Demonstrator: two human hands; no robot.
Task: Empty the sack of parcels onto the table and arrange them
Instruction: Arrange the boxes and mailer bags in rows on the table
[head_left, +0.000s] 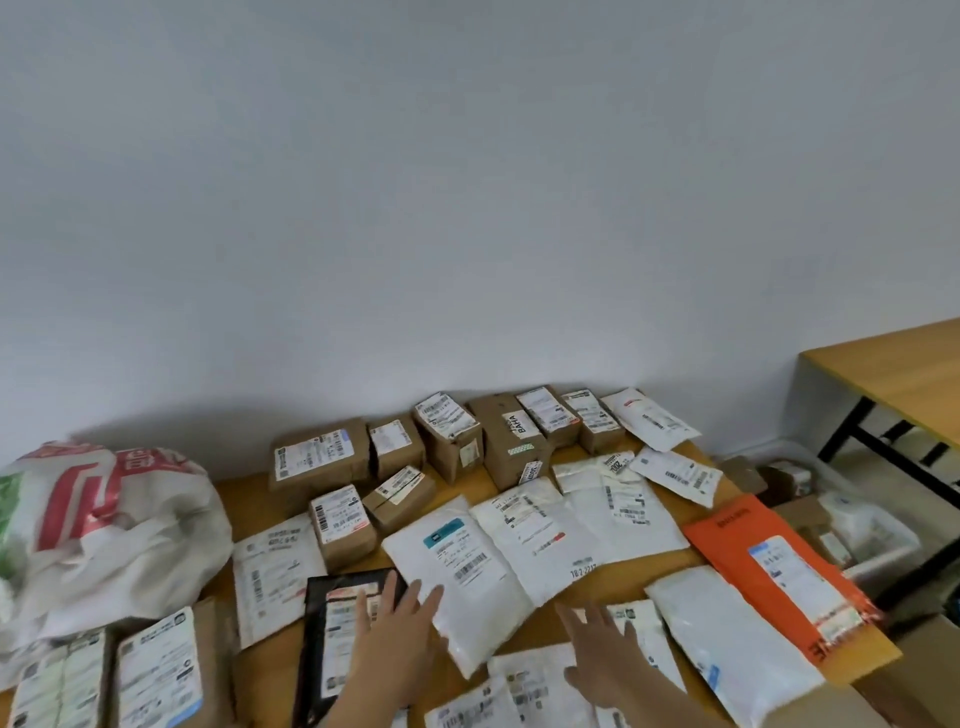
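Observation:
A white woven sack (104, 525) with red print slumps at the table's left. Brown cardboard boxes (452, 441) with labels line the back by the wall. White mailer bags (462, 561) lie flat across the middle, an orange mailer (769, 566) at the right. My left hand (395, 629), fingers spread, rests flat across a black parcel (332, 639) and the edge of a white mailer. Over other white mailers (524, 686) near the front edge is my right hand (602, 654), open and flat, holding nothing.
The wooden table (234, 499) stands against a pale wall. A second wooden table (893, 374) with black legs stands at the right. Between the two tables, lower down, lie cartons and bags (831, 525). Labelled boxes (156, 670) crowd the front left corner.

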